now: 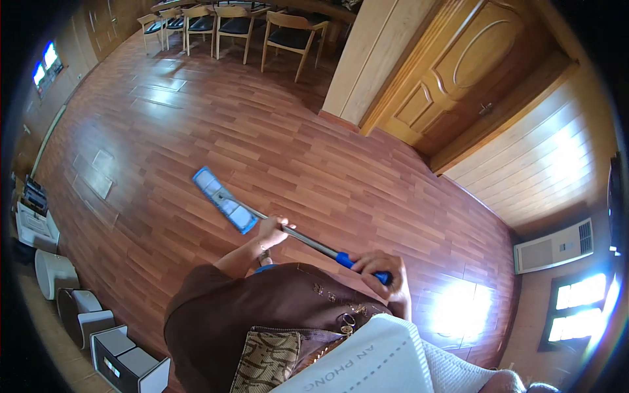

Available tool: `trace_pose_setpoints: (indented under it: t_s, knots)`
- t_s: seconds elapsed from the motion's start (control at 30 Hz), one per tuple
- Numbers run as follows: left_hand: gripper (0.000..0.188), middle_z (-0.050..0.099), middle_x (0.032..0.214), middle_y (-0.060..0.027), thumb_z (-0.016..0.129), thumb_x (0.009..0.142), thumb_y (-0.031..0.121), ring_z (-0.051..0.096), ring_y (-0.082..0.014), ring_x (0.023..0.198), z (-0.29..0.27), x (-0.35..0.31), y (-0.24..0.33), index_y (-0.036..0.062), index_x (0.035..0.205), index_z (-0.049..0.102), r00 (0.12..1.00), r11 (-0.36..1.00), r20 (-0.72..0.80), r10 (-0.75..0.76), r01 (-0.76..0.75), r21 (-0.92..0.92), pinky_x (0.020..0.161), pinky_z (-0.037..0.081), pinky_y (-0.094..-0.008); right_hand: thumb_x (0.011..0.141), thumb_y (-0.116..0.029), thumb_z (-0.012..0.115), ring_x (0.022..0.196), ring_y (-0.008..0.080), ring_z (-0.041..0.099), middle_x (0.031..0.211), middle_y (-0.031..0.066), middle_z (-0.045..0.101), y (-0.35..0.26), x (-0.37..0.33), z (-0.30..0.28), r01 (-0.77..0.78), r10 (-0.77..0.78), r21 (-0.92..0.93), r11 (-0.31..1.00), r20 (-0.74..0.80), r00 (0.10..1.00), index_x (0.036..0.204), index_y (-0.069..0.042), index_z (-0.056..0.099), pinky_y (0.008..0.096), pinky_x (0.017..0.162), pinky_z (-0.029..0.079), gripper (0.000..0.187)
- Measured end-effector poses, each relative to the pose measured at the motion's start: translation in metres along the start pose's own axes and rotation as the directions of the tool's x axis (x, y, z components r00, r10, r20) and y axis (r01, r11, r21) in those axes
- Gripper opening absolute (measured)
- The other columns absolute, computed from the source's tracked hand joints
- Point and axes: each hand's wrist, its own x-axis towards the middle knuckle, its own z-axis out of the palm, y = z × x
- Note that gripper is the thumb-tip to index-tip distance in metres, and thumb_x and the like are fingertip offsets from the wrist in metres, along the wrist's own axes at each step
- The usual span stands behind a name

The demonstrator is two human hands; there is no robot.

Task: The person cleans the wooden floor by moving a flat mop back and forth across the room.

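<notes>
I hold a flat mop slantwise in front of me, its blue-edged rectangular mop head (225, 200) lying on the wooden floor ahead and to the left. My left hand (273, 231) is closed round the metal pole (308, 242) low down, not far from the mop head. At the upper end, my right hand (382, 270) wraps round the blue grip (345, 260). Both hands are close to my body. My foot shows only a little below the left wrist.
Chairs (291, 38) with dark seats line a table at the back. A wooden door (452, 78) stands at the far right, and a white air conditioner (553, 247) is near the right wall. Speaker-like boxes (124, 359) and other equipment run along the left wall. Sunlight glares off the floor (275, 144).
</notes>
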Motion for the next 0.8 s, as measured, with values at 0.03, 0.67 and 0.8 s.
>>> trace_pose_setpoints:
  t_s: [0.03,0.67,0.8]
  knots:
    - [0.043,0.045,0.052,-0.0116,0.070,0.075,0.029,0.044,-0.0278,0.051,0.016,0.004,0.010,0.0081,0.053,0.040,0.999,0.997,-0.003,0.054,-0.054,-0.047,0.054,0.039,-0.0407,0.070,0.000,0.065,0.093,0.0329,0.067,0.083,0.0162,0.069,-0.008,-0.013,-0.005,0.029,-0.031,-0.049,0.998,-0.038,0.999,0.073,0.000,0.064,0.0434,0.085,0.052,0.003]
    - [0.022,0.063,0.065,-0.0141,0.067,0.069,0.029,0.063,-0.0350,0.065,0.117,-0.042,0.269,0.0098,0.060,0.060,0.264,0.567,0.542,0.798,-0.633,-0.527,0.061,0.052,-0.0460,0.076,-0.020,0.065,0.067,0.0239,0.063,0.077,0.0088,0.063,-0.181,-0.203,-0.032,0.342,-0.430,-0.796,0.499,0.115,0.896,0.087,-0.006,0.055,0.0380,0.056,0.049,0.020]
    - [0.018,0.065,0.070,-0.0148,0.065,0.068,0.026,0.064,-0.0361,0.069,0.108,-0.074,0.275,0.0095,0.063,0.062,0.213,0.568,0.602,0.770,-0.658,-0.494,0.064,0.053,-0.0464,0.077,-0.018,0.065,0.070,0.0223,0.062,0.080,0.0072,0.063,-0.192,-0.230,-0.030,0.327,-0.338,-0.864,0.383,0.198,0.920,0.085,-0.008,0.054,0.0361,0.056,0.049,0.018]
